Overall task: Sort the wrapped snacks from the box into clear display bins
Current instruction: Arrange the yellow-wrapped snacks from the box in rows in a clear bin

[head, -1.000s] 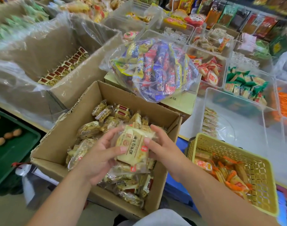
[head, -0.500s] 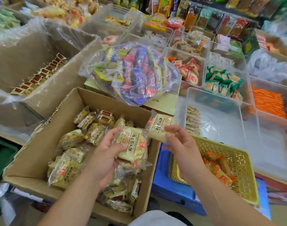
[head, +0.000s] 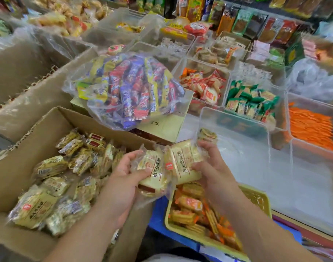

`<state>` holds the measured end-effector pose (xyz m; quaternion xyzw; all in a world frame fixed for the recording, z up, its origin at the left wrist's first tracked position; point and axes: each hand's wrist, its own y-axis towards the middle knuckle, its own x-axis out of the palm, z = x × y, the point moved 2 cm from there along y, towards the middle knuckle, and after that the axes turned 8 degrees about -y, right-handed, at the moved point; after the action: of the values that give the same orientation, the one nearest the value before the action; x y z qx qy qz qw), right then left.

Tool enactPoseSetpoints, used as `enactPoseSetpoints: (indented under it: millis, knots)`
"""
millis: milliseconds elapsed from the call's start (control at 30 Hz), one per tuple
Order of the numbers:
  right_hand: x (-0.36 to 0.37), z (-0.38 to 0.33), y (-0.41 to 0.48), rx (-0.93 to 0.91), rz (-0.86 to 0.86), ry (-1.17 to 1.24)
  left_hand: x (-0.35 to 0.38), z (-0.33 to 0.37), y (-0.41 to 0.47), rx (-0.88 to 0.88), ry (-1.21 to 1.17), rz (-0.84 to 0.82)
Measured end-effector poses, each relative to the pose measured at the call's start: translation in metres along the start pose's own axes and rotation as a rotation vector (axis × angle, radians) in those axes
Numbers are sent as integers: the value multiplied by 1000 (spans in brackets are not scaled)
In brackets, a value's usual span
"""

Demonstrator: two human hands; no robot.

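The cardboard box (head: 29,137) at lower left holds several yellow wrapped snacks (head: 52,167). My left hand (head: 122,178) grips a small stack of these yellow packets (head: 152,173) over the box's right edge. My right hand (head: 213,167) holds another yellow packet (head: 184,159) beside it, the two packets touching. Just past my right hand stands a large clear bin (head: 237,127) with a few of the same packets (head: 207,134) stacked in its near left corner.
A yellow basket (head: 260,201) of orange snacks sits under my right wrist on a blue crate (head: 158,214). A clear bag of mixed candy (head: 129,87) lies on a carton behind the box. More clear bins with red, green and orange packs fill the right.
My right hand took one packet off the stack, moved right, then came back beside the left hand's stack. Both hands have shifted right, toward the clear bin.
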<state>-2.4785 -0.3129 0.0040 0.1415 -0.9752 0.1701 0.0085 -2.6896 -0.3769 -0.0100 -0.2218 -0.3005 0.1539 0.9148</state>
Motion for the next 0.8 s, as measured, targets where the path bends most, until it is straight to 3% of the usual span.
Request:
enactPoseSetpoints:
  millis: [100, 267, 500, 667, 800]
  knots:
    - [-23, -1, 9, -39, 6, -146, 37, -18, 2, 29, 50, -6]
    - [-69, 1, 24, -245, 127, -694, 77, -43, 13, 108, 169, 94]
    - [-109, -3, 38, -299, -62, -1031, 126, -66, 47, 161, 306, 173]
    - [-143, 9, 70, -352, -4, -998, 150, -80, 80, 132, 383, 144]
    - [-177, 21, 112, -294, 3, -922, 153, -91, 108, 130, 423, 152]
